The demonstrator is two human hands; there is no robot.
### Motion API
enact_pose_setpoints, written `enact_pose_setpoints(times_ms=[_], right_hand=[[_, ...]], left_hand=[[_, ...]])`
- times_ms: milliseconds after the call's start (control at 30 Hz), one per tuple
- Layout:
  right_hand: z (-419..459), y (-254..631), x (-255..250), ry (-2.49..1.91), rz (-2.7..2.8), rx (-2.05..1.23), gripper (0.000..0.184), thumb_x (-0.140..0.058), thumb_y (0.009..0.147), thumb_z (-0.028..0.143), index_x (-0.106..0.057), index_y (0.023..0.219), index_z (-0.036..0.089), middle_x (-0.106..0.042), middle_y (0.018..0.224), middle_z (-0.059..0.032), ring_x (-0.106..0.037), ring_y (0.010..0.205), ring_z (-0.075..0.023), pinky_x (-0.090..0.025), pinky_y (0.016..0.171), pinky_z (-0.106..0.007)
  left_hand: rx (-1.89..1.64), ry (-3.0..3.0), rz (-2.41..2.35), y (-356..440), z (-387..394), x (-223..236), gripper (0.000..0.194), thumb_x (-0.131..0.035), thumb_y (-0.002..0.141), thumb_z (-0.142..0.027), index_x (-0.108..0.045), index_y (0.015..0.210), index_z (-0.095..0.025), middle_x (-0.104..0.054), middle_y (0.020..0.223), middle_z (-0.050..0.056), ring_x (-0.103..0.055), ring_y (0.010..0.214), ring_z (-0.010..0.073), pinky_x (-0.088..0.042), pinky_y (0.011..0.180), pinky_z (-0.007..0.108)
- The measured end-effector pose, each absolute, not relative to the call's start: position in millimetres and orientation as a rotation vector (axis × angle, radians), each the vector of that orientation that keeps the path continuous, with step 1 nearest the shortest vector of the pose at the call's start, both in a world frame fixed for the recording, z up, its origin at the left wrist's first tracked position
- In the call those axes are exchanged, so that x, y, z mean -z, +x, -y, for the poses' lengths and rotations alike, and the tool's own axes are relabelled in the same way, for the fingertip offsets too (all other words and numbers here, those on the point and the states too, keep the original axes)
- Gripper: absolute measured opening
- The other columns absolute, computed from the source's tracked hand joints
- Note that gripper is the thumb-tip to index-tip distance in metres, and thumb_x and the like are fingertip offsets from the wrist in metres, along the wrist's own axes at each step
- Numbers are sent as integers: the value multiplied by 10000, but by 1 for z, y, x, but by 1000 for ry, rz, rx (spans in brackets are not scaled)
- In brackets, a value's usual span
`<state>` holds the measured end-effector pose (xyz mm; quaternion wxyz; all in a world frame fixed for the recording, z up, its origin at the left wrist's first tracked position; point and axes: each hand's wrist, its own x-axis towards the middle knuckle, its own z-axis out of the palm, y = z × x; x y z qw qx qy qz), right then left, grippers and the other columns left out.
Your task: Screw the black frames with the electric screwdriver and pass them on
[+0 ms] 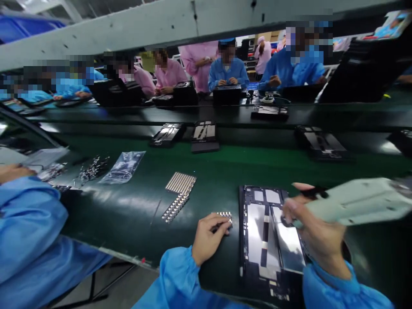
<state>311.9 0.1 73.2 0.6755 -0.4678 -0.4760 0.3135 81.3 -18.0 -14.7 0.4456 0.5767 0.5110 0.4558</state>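
My left hand rests on the dark green belt, fingers curled and pinching at a small strip of tiny metallic parts. My right hand is closed round the grip of a pale grey-white power tool, which points to the right above an open tablet chassis. The chassis lies flat between my hands, with a black frame and silvery panels. Both my arms are in blue sleeves.
Two more strips of small parts and clear plastic bags lie to the left. Another person's blue sleeve fills the near left. Further chassis ride the far belt. Several workers in blue and pink sit opposite.
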Motion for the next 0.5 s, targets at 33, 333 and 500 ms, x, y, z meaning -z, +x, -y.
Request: enact_pose_setpoints(times_ms=[33,333,500], right_hand=[[-9,298,-74,-1008,1132,-757,331,-743,786,256,-597,1074,186,-585,522,51,-555,445,-163,-492,514,-319],[-55,247,-46,-1043,1320,-853,291,-718,791,241,-596,1040,150,-570,481,59,-523,419,-138,-470,523,-293],[-54,249,-41,-1044,1318,-862,310,-723,788,242,-592,1054,153,-561,480,66,-523,420,-140,-486,547,-305]], left_hand=[[-1142,1352,-1261,85,15,17,207,-697,777,-310,-738,877,-133,-684,770,47,-665,572,131,-564,580,239],[-1216,1114,-1239,89,17,20,133,-740,652,-229,-659,597,-138,-748,806,108,-716,765,197,-552,636,240],[-1170,1046,-1259,94,16,20,116,-729,666,-226,-664,646,-132,-712,628,59,-686,591,159,-534,569,222]])
